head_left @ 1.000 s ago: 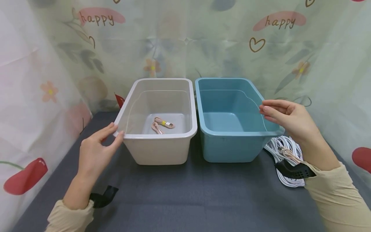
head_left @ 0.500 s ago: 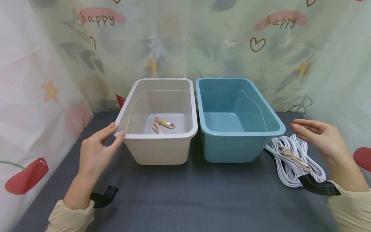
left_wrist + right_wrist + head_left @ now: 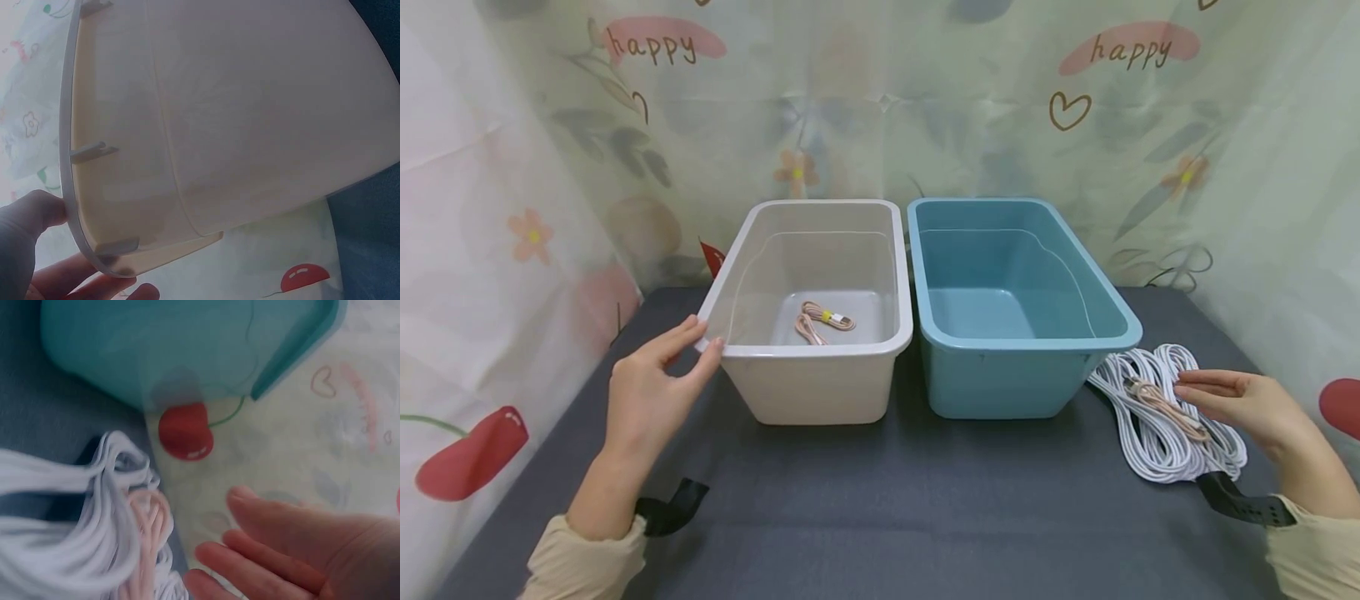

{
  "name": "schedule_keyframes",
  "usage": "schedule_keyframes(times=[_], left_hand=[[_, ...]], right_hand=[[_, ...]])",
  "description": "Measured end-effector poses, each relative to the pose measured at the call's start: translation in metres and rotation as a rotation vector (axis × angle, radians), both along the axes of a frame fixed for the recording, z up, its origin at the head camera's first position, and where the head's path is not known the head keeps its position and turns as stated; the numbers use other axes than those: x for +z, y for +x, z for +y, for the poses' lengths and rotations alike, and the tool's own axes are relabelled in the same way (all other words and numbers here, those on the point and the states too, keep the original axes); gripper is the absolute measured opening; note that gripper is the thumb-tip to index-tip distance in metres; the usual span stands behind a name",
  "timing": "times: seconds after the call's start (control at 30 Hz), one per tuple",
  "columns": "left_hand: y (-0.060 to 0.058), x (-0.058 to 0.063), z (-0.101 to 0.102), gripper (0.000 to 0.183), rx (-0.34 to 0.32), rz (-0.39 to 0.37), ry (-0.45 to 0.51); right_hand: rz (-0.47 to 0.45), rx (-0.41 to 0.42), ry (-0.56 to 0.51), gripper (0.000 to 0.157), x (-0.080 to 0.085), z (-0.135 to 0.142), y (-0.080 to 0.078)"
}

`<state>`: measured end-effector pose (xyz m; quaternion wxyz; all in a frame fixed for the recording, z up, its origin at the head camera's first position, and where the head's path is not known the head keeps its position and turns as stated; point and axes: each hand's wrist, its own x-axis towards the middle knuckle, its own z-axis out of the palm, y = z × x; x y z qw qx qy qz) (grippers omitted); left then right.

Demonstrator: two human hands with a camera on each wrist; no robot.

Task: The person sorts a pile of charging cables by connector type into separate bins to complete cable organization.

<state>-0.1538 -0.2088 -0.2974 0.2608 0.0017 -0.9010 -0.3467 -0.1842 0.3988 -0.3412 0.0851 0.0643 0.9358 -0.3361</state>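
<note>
My left hand [image 3: 651,396] pinches the front left corner of the beige plastic bin's [image 3: 820,387] rim, thumb on one side and fingers beneath in the left wrist view. Inside that bin lies a coiled pinkish USB cable [image 3: 809,312] with a yellow tie. At the right, a big bundle of white cable [image 3: 1138,450] rests on the table, and a second pinkish cable [image 3: 1159,403] is on top of it. Over the bundle's right side hovers my right hand [image 3: 1262,412], fingers nearly straight and thumb apart from them, with nothing held.
A blue plastic bin [image 3: 1000,379] stands close beside the beige one, nothing visible in it; the white bundle lies by its front right corner. Dark cloth [image 3: 925,517] covers the table. Printed curtains [image 3: 880,100] enclose the back and sides.
My right hand has moved from above the blue bin's right rim out to the right and down to the white cable bundle. The left hand has kept its grip on the beige bin.
</note>
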Motion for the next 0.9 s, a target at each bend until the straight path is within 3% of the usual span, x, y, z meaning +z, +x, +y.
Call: schedule_keyframes(times=[0.4,0.9], left_hand=[[-0.001,0.000,-0.001,0.042,-0.003,0.023,-0.002],[0.000,0.000,-0.001,0.042,-0.002,0.015,-0.002]], right_hand=[[-0.068,0.055,0.083,0.072,-0.014,0.016,-0.001],[-0.086,0.031,0.108,0.072,-0.013,0.015,0.001]])
